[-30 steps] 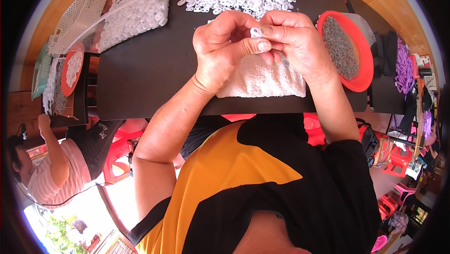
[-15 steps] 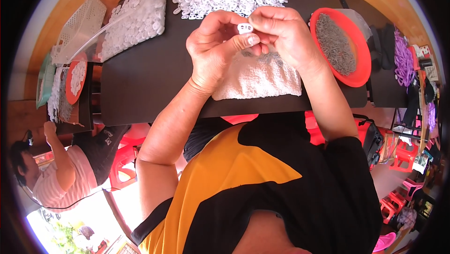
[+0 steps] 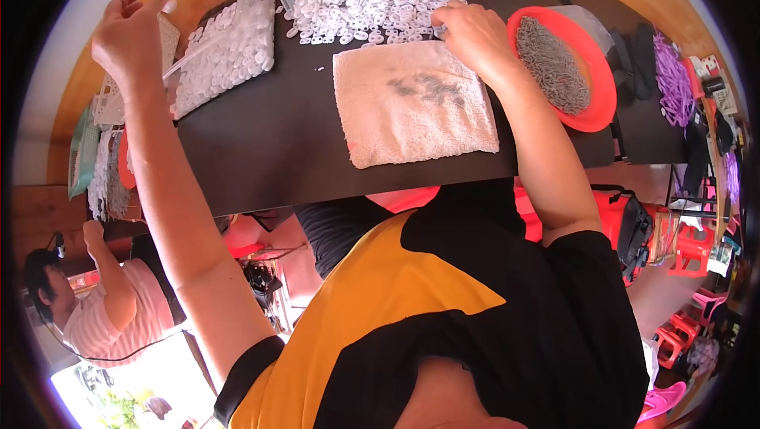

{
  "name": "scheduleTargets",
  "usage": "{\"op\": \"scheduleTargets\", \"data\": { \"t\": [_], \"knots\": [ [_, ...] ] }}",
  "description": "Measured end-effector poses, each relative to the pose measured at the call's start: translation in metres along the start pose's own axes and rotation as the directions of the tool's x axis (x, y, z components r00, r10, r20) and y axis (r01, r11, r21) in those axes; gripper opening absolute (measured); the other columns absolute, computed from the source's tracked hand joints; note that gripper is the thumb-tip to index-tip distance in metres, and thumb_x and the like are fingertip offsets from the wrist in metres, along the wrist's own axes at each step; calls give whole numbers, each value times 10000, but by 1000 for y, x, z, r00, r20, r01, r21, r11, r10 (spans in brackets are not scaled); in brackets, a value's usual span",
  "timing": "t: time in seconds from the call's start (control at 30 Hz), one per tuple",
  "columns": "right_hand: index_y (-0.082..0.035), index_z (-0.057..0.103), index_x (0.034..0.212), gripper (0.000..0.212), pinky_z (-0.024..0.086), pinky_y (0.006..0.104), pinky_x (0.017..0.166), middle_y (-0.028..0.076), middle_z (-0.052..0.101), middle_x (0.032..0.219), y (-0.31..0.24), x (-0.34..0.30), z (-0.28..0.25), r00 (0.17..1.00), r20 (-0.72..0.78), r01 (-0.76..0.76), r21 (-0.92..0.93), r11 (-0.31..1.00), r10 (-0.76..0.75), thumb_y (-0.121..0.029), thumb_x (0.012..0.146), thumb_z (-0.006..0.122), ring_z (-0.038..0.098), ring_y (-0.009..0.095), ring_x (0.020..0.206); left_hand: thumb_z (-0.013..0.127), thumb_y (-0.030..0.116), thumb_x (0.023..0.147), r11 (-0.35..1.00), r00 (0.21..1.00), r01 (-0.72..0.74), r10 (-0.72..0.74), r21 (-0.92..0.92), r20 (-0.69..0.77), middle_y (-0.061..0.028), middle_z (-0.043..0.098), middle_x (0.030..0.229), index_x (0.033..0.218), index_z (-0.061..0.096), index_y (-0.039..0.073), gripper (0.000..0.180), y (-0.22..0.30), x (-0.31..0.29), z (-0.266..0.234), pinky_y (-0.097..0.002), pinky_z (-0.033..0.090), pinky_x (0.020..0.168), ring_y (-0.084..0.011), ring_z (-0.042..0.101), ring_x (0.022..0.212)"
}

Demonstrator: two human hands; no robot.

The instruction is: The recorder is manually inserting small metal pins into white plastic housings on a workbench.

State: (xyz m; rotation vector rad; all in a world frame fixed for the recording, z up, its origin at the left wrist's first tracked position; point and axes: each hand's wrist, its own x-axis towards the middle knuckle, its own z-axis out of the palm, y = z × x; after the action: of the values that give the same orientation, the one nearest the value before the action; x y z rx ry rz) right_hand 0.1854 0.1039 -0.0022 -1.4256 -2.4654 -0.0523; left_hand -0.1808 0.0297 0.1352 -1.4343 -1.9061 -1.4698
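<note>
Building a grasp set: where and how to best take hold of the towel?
Probably pinch the pale towel at its near-left corner, from the near side: it lies flat, that corner is uncovered, and the right hand is by the far-right corner.

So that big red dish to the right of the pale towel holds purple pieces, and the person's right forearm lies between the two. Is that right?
Not quite: in the head view, the big red dish holds small grey pieces, not purple ones. The dish is indeed right of the pale towel, with the person's right forearm between the two.
</note>
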Motion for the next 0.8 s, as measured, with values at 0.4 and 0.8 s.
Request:
{"op": "scheduleTargets", "data": {
  "t": [0.4,0.8],
  "knots": [
    [-47,659,876,100,486,408,707,138,678,863,13,0,8,986,-139,-35,351,936,89,-106,795,655,653,312,804,722,42,761,638,636,625,-81,-451,767,-26,647,701,838,694,-13,98,86,-155,80,-222,437,515,-72,552,572],
    [-94,707,895,110,508,379,740,87,696,906,-1,-3,-10,988,-153,92,384,919,-35,-113,811,639,669,280,844,735,52,758,912,700,140,184,-385,690,-59,644,802,881,677,-15,152,69,-203,107,-269,495,662,-115,585,685]
  ]
}}
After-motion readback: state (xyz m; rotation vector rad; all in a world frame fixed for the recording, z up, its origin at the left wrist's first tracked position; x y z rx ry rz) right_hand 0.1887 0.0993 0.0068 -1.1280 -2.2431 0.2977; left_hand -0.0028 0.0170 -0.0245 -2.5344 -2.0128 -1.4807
